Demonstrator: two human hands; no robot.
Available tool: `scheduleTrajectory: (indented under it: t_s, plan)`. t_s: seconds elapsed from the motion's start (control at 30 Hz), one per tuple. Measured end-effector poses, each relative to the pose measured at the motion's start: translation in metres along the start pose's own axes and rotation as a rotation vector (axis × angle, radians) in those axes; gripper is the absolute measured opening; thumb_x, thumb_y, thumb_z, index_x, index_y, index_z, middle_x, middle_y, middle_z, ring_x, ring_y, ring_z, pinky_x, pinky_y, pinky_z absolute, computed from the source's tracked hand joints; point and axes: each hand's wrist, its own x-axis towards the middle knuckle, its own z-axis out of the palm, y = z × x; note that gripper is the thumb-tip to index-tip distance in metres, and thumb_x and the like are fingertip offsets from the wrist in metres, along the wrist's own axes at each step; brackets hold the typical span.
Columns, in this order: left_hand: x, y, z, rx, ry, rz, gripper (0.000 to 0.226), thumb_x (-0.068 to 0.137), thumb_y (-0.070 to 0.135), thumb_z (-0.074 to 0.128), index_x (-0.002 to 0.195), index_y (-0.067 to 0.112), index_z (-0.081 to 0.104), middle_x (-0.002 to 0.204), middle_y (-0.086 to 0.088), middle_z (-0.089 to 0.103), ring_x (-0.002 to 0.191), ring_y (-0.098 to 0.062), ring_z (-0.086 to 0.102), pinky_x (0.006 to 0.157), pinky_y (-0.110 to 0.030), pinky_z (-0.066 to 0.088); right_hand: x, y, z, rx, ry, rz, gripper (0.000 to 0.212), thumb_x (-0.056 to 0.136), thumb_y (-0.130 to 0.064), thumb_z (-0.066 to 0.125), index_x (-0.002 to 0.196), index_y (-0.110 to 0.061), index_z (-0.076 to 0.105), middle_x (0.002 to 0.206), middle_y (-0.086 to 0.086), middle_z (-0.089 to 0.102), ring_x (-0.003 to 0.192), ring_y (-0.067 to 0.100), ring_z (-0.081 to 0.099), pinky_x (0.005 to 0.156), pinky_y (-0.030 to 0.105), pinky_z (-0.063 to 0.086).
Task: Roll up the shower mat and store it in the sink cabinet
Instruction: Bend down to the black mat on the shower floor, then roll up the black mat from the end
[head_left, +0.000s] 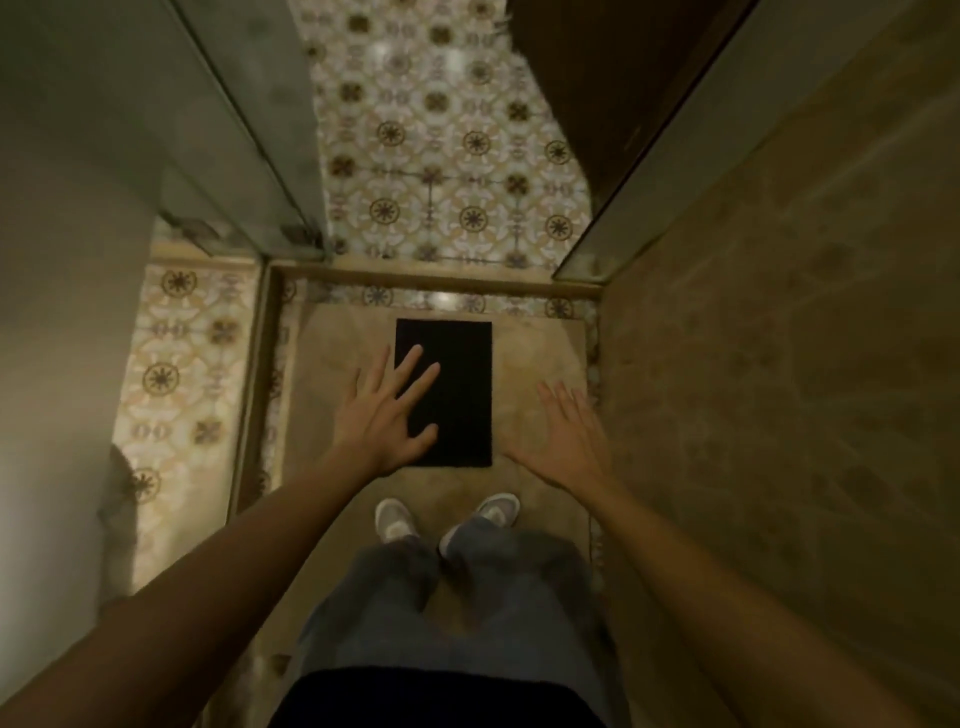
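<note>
So the shower mat (452, 395) is that flat black rectangle lying on the shower floor (540, 358), dead centre of the frame, just ahead of the person's shoes (395, 519). Its long axis runs up-down in the picture, straight away from the person, with the near short edge closest to the toes.

Both hands are held out above it, palms down, fingers spread wide and holding nothing. The left hand (387, 410) sits left of centre and overlaps the mat's left edge in the picture, with its fingers (423, 379) lying across the black. I can't tell whether it's actually touching or just hovering over it. The right hand (566, 441) is off to the right, over bare floor, clear of the mat's right edge.

My guess is the left hand gets there first. Since the near short edge faces the person, rolling away from that end looks like the natural start. Mat's totally unrolled, and no sink cabinet is in view.
</note>
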Motion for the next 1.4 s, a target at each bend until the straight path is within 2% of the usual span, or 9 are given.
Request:
scheduleTrajectory:
  t_s: [0.27, 0.47, 0.67, 0.87, 1.1, 1.17, 1.27, 1.33, 1.4]
  plan:
    - [0.038, -0.030, 0.111, -0.022, -0.093, -0.042, 0.085, 0.088, 0.065, 0.038, 0.152, 0.039, -0.012, 0.163, 0.001, -0.016, 0.148, -0.031, -0.018, 0.117, -0.058, 0.005, 0.086, 0.022, 0.105, -0.090, -0.094, -0.084, 0.117, 0.074, -0.080, 0.061, 0.158, -0.027, 0.000, 0.168, 0.003, 0.001, 0.153, 0.025, -0.002, 0.123, 0.044, 0.008]
    - [0.120, -0.038, 0.254, -0.004, -0.187, -0.033, 0.093, 0.087, 0.058, 0.051, 0.153, 0.036, -0.011, 0.163, 0.001, -0.014, 0.148, -0.031, -0.016, 0.120, -0.057, 0.004, 0.204, 0.065, 0.232, -0.232, -0.254, -0.175, 0.124, 0.071, -0.075, 0.068, 0.158, -0.028, -0.007, 0.167, 0.001, -0.009, 0.153, 0.024, -0.008, 0.123, 0.049, 0.011]
    - [0.180, -0.064, 0.414, 0.099, -0.338, -0.031, 0.096, 0.086, 0.054, 0.058, 0.155, 0.026, -0.003, 0.165, -0.002, -0.007, 0.149, -0.027, -0.013, 0.119, -0.052, -0.006, 0.307, 0.097, 0.375, -0.281, -0.274, -0.255, 0.125, 0.072, -0.067, 0.075, 0.158, -0.024, -0.005, 0.167, 0.003, -0.008, 0.153, 0.025, -0.006, 0.123, 0.048, 0.010]
    - [0.207, -0.087, 0.517, 0.292, -0.433, -0.019, 0.110, 0.079, 0.058, 0.067, 0.155, 0.023, -0.004, 0.164, -0.008, -0.008, 0.150, -0.031, -0.011, 0.118, -0.056, -0.011, 0.345, 0.128, 0.482, -0.359, -0.276, -0.238, 0.130, 0.069, -0.067, 0.077, 0.157, -0.027, -0.010, 0.166, 0.003, -0.015, 0.152, 0.026, -0.010, 0.121, 0.049, 0.011]
    - [0.202, -0.077, 0.569, 0.376, -0.456, 0.098, 0.101, 0.074, 0.045, 0.077, 0.149, 0.013, 0.017, 0.154, -0.019, 0.019, 0.140, -0.036, 0.022, 0.115, -0.056, 0.022, 0.351, 0.140, 0.520, -0.588, -0.225, -0.286, 0.142, 0.067, -0.057, 0.085, 0.154, -0.015, -0.019, 0.161, 0.022, -0.023, 0.150, 0.042, -0.010, 0.120, 0.053, 0.015]
    - [0.201, -0.073, 0.571, 0.340, -0.430, 0.081, 0.083, 0.083, 0.033, 0.070, 0.147, 0.011, 0.022, 0.152, -0.020, 0.022, 0.137, -0.035, 0.027, 0.110, -0.052, 0.031, 0.352, 0.139, 0.521, -0.602, -0.200, -0.311, 0.135, 0.071, -0.049, 0.085, 0.155, -0.013, -0.015, 0.162, 0.024, -0.017, 0.150, 0.044, -0.004, 0.118, 0.053, 0.021]
    - [0.206, -0.069, 0.569, 0.261, -0.358, 0.061, 0.051, 0.093, 0.019, 0.054, 0.139, 0.009, 0.033, 0.147, -0.018, 0.031, 0.131, -0.034, 0.033, 0.102, -0.050, 0.039, 0.353, 0.136, 0.515, -0.529, -0.298, -0.292, 0.133, 0.072, -0.043, 0.086, 0.156, -0.013, -0.013, 0.161, 0.022, -0.021, 0.149, 0.045, -0.013, 0.118, 0.056, 0.022]
    - [0.208, -0.067, 0.568, 0.252, -0.376, 0.053, 0.050, 0.093, 0.019, 0.055, 0.138, 0.009, 0.034, 0.145, -0.018, 0.031, 0.131, -0.034, 0.033, 0.103, -0.050, 0.040, 0.355, 0.136, 0.508, -0.405, -0.385, -0.274, 0.121, 0.076, -0.038, 0.083, 0.158, -0.017, -0.003, 0.161, 0.017, -0.026, 0.148, 0.041, -0.021, 0.118, 0.055, 0.022]
    - [0.208, -0.066, 0.566, 0.254, -0.414, 0.052, 0.060, 0.087, 0.023, 0.065, 0.137, 0.010, 0.033, 0.142, -0.018, 0.031, 0.130, -0.034, 0.033, 0.103, -0.047, 0.042, 0.359, 0.139, 0.495, -0.236, -0.414, -0.263, 0.084, 0.083, -0.032, 0.075, 0.153, -0.021, 0.030, 0.165, 0.011, -0.019, 0.150, 0.035, -0.016, 0.118, 0.052, 0.022]
